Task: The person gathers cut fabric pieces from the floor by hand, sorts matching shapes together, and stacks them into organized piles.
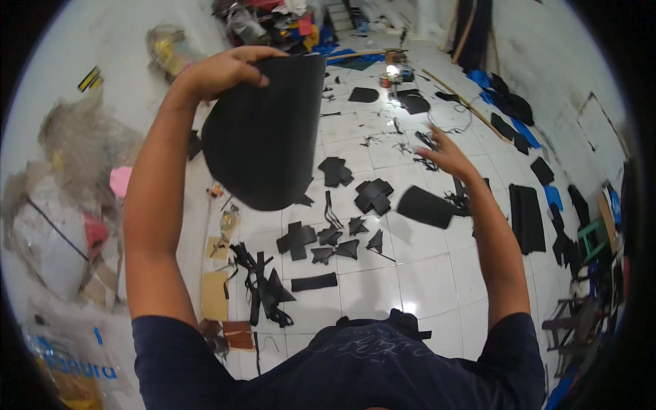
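Note:
My left hand is raised, pinching the top edge of a large black sheet piece with a rounded end. The sheet hangs with a slight curve and hides part of the floor behind it. My right hand is held out over the floor with fingers apart and nothing in it. Beneath that hand are thin black scraps and a black piece with a curved end. Between my arms lie crossed stacks of black strips and small pointed black offcuts.
Tangled black strips lie near my left forearm. Clear plastic bags line the left wall. Farther off are a bright lamp, rounded black pieces and a long wooden stick. Black sheets and a green stool are at right.

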Demonstrator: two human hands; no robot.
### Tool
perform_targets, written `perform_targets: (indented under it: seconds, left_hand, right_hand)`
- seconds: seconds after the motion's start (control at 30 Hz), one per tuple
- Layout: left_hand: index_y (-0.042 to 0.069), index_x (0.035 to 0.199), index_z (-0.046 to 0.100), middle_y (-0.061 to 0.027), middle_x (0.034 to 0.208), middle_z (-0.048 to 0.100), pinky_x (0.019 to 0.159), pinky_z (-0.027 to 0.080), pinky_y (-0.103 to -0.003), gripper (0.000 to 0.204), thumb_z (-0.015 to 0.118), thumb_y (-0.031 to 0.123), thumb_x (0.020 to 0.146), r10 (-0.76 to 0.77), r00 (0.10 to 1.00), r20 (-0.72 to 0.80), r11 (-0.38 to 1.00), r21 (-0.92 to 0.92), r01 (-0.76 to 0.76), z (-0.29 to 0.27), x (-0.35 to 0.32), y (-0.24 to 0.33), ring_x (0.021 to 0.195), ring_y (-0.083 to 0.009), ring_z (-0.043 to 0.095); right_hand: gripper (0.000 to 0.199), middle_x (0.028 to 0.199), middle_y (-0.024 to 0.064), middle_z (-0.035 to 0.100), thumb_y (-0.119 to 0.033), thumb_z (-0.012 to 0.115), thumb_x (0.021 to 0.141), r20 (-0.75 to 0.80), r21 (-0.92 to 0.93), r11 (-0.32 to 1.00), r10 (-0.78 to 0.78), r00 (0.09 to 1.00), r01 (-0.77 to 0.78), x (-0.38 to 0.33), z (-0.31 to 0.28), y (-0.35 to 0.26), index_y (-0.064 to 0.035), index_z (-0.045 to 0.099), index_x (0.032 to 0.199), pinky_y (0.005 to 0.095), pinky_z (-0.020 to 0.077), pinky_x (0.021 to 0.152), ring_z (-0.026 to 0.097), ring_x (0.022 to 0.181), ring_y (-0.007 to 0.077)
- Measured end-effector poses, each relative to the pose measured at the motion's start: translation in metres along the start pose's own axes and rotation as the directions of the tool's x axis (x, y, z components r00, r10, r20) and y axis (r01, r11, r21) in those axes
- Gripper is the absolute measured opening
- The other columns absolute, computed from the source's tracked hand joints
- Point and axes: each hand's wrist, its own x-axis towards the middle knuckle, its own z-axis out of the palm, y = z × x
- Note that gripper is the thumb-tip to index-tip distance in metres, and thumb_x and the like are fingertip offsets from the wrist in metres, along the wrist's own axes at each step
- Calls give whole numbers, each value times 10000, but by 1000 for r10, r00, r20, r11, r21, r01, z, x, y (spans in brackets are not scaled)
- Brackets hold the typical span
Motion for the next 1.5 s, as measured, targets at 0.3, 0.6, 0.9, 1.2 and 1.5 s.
perform_targets:
  seconds: [0.3, 0.6, 0.9, 1.2, 1.5]
  left_hand:
    - [-2, 1315, 471, -83, 1165, 603, 946, 425, -273, 562, 550, 1, 758, 138, 985, -104, 990, 29, -136, -21, -10, 22, 1050, -162, 567]
    - [33, 1320, 477, -74, 1148, 599, 915, 439, -255, 578, 543, 16, 746, 110, 943, -314, 993, -10, -119, -61, -44, -24, 1014, -149, 571]
    - [5, 1280, 487, -95, 1160, 591, 910, 455, -311, 501, 598, 59, 795, 168, 962, -215, 973, -120, -196, -79, -48, -55, 1003, -185, 578]
    - [-9, 1208, 531, -50, 1078, 615, 879, 454, -252, 413, 616, 15, 805, 326, 875, -359, 927, -59, -369, -64, -50, -60, 965, -120, 579]
    - [0, 1241, 495, -145, 1259, 506, 980, 369, -354, 443, 629, 179, 858, 15, 5, -1000, 912, 12, -409, 101, -11, -102, 1160, -253, 483]
  right_hand:
    - [658, 1235, 140, 546, -291, 723, 774, 447, 614, 785, -431, 784, 81, 32, 38, -176, 17, 451, 1288, 386, 367, 1042, 514, 1179, 230]
    - [273, 864, 40, 641, -269, 683, 852, 273, 341, 890, -401, 874, 302, 19, 29, -235, -37, 649, 991, 296, 543, 702, 610, 764, 123]
    - [246, 692, -32, 545, -212, 772, 772, 6, 280, 879, -405, 914, 387, 6, 27, -251, -64, 591, 849, 229, 443, 567, 529, 634, 71]
    - [335, 925, 37, 643, -151, 739, 799, -189, 431, 741, -484, 855, 515, -16, 35, -261, 0, 592, 1058, 235, 460, 762, 588, 811, 104]
    - [250, 894, 111, 615, -109, 659, 784, -404, -604, 430, -891, 207, 671, -101, 66, -283, -123, 655, 1033, 327, 504, 602, 620, 771, 248]
